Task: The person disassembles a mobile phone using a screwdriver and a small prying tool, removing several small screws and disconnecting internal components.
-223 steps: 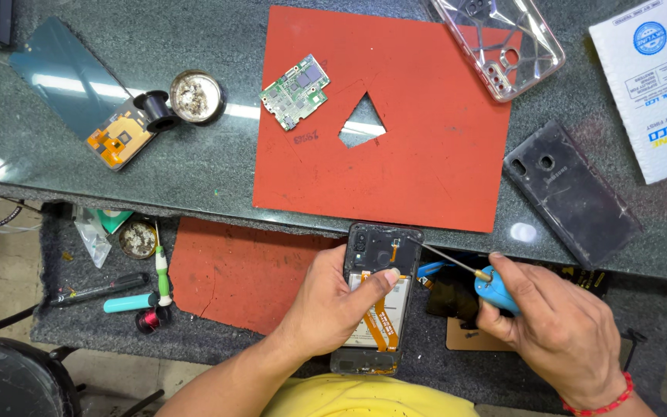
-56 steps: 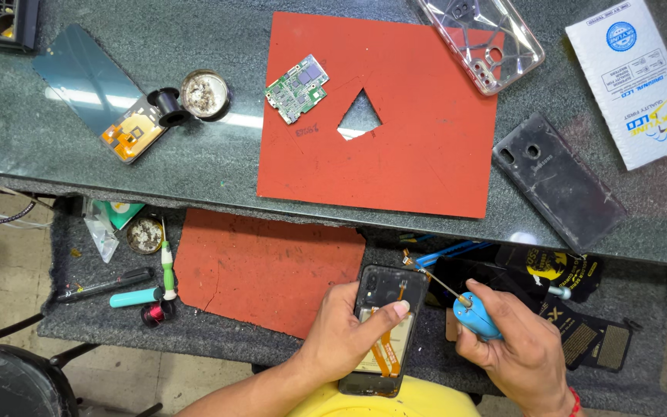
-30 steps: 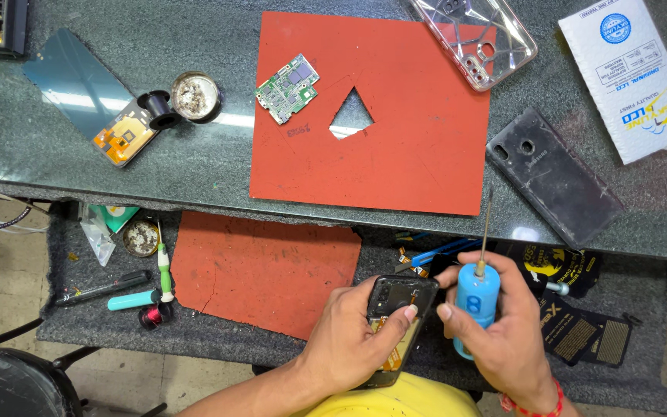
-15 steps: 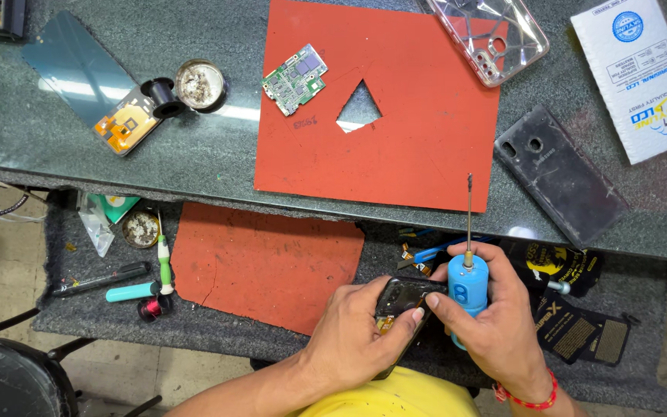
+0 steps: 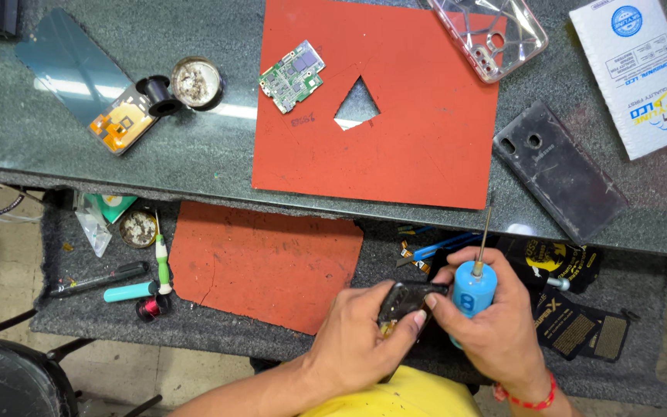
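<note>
Phone frame (image 5: 407, 300) | mostly hidden, gripped by left hand (image 5: 360, 344) | right hand (image 5: 496, 324) grips blue screwdriver (image 5: 474, 287)

A grey stone bench (image 5: 194, 154) carries a red mat (image 5: 418, 116), dark phone back cover (image 5: 559, 171) and white box (image 5: 642, 69)

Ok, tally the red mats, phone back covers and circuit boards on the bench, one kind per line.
Red mats: 2, the big one and the small one
Phone back covers: 2, one clear, one dark
Circuit boards: 1
Total: 5
</note>
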